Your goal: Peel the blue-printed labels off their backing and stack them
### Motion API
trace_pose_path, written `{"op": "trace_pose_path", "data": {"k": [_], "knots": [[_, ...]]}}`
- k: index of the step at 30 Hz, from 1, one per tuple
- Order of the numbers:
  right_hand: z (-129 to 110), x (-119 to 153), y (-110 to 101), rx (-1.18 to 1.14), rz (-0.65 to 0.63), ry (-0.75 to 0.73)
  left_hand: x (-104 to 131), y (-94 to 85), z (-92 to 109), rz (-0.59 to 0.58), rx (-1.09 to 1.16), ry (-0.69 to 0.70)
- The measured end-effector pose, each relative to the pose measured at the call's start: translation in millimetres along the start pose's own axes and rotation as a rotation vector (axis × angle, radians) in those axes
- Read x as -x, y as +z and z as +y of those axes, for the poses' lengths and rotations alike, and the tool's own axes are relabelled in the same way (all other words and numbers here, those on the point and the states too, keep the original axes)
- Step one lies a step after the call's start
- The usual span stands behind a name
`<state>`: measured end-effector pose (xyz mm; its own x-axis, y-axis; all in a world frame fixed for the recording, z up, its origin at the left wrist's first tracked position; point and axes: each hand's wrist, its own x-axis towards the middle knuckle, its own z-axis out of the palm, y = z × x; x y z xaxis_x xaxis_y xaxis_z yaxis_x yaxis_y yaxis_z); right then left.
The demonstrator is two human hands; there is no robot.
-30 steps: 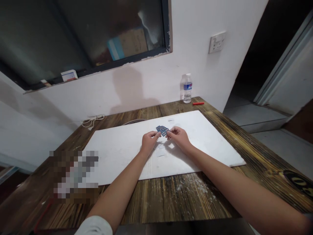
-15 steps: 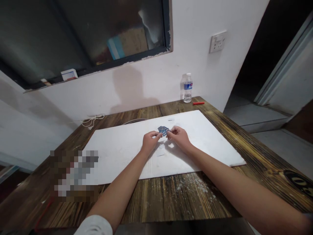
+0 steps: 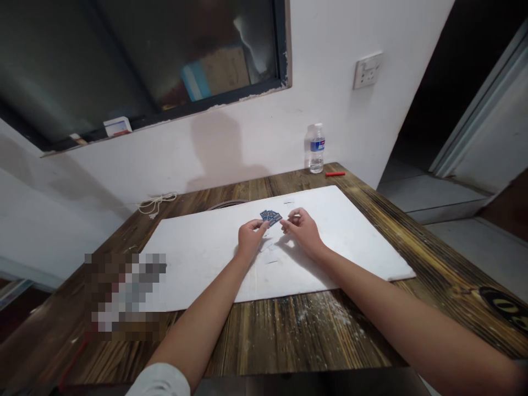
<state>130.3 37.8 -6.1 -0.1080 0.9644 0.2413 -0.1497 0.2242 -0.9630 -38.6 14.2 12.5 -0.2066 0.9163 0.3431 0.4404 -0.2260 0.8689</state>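
A small fan of blue cards (image 3: 271, 217), printed on the visible side, is pinched between the thumb and fingers of my left hand (image 3: 251, 237). Just right of the fan is my right hand (image 3: 304, 230). Its thumb tip comes close to the cards' right edge, and its bent fingers stand apart from the thumb; whether the thumb touches a card I cannot tell. Both hands are above a white board (image 3: 198, 258). Below the hands, a small pale card (image 3: 271, 258) lies on the board, and a thin dark-edged piece (image 3: 289, 203) lies farther back.
The board rests on a dark wooden table (image 3: 289, 335). At the back stand a water bottle (image 3: 317, 148) and a red stick-like object (image 3: 335, 174). A white cord (image 3: 155, 203) lies at the back left. A blurred-out patch (image 3: 127, 297) covers the left front.
My right hand's fingers have come off the cards and spread apart. The fan has shifted slightly left with my left hand and shows more of its right side.
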Motion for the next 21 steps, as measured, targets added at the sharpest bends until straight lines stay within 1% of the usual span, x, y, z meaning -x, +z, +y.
{"op": "trace_pose_path", "data": {"k": [2,3,6,7,9,11,14,18,21], "knots": [[-0.5,0.9,-0.9,0.167,-0.036,-0.119,-1.2,-0.7,-2.1,0.060,0.021,-0.021],[-1.5,1.8,-1.3,0.275,-0.097,-0.210,-1.8,-1.0,-3.2,0.081,0.038,-0.033],[-6.7,5.7,-0.9,0.546,-0.380,-0.514,-3.2,-1.6,-5.9,0.105,0.090,-0.060],[-8.8,7.4,-0.4,0.616,-0.465,-0.593,-3.4,-1.5,-6.5,0.103,0.102,-0.062],[-13.0,10.6,0.8,0.748,-0.596,-0.695,-3.6,-1.2,-7.2,0.095,0.114,-0.059],[-16.8,13.2,2.0,0.850,-0.682,-0.736,-3.5,-0.6,-7.7,0.089,0.115,-0.056],[-21.8,15.5,3.8,0.924,-0.779,-0.741,-3.3,0.2,-8.7,0.082,0.116,-0.053],[-26.2,17.3,7.0,0.991,-0.841,-0.760,-3.7,0.3,-10.1,0.069,0.088,-0.045],[-28.2,19.2,9.8,1.068,-0.850,-0.790,-4.4,-0.3,-10.8,0.056,0.057,-0.039]]}}
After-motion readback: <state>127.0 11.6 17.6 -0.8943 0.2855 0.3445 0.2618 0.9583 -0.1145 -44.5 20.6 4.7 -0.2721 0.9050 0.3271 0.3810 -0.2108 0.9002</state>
